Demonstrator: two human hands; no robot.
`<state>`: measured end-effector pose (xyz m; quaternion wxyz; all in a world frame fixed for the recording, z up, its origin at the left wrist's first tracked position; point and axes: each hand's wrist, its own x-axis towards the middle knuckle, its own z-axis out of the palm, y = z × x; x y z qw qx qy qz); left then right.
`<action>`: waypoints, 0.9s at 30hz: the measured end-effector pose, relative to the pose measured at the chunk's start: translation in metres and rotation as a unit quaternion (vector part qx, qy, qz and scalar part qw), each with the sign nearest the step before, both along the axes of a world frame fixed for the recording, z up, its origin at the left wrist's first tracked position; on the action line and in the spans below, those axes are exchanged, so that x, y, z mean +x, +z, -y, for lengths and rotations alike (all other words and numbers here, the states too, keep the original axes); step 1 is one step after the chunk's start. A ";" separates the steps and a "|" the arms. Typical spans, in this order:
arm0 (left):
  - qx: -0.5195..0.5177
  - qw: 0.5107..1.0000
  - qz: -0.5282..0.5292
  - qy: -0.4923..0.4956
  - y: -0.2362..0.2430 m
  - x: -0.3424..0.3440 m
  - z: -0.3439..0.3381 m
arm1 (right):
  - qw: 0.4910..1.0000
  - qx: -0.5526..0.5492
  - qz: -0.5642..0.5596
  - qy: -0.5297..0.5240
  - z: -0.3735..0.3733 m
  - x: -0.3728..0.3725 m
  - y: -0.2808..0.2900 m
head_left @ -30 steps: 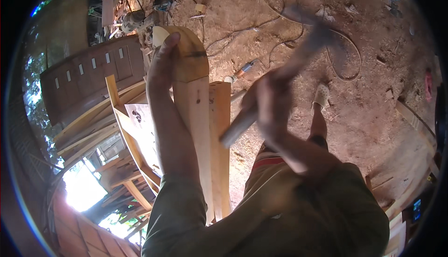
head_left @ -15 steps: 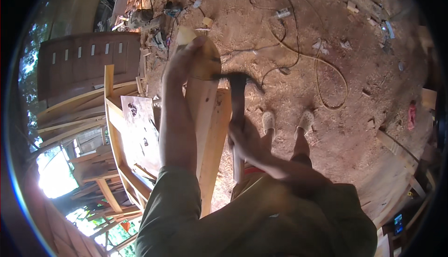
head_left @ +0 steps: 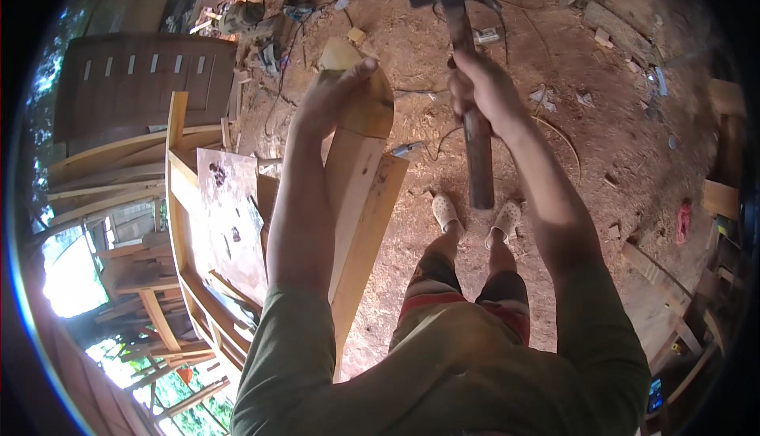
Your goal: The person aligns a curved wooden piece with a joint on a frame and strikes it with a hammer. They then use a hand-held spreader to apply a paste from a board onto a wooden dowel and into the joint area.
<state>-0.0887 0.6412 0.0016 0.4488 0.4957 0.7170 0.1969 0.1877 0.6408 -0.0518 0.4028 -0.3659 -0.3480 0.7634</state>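
My right hand (head_left: 483, 91) is wrapped around the wooden handle of a claw hammer (head_left: 478, 163). The dark hammer head points away from me, to the right of a rounded wooden block (head_left: 375, 107) and apart from it. That block forms the far end of a long pale board (head_left: 352, 165), with a dark seam line where they meet. Gripping the block's left side is my left hand (head_left: 336, 91), thumb stretched over the top; its other fingers are mostly hidden behind the wood. A second yellowish timber (head_left: 376, 206) runs along the board's right side.
At left stand a wooden frame (head_left: 176, 190), a pale stained panel (head_left: 226, 198) and a brown slatted panel (head_left: 142, 87). Cords and a white power strip (head_left: 487, 35) lie on the dusty ground ahead. Wood scraps line the right edge, near a red item (head_left: 683, 222).
My right hand has swung the hammer away from the block's right side, outward to the right and farther from me. My left hand keeps its hold on the block.
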 end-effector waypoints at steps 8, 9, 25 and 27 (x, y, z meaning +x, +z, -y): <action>0.017 0.996 0.077 0.049 0.010 0.006 0.011 | 0.991 -0.004 0.061 0.118 0.027 0.045 0.007; 0.013 0.997 0.078 0.009 0.004 0.003 0.008 | 0.999 -0.015 0.022 0.047 0.009 0.041 0.010; 0.011 0.997 0.072 0.015 0.001 -0.007 0.015 | 0.991 -0.039 0.116 0.048 0.052 -0.014 0.001; -0.023 0.999 0.027 -0.008 0.008 -0.007 0.012 | 0.985 -0.080 0.011 0.152 0.120 0.002 -0.023</action>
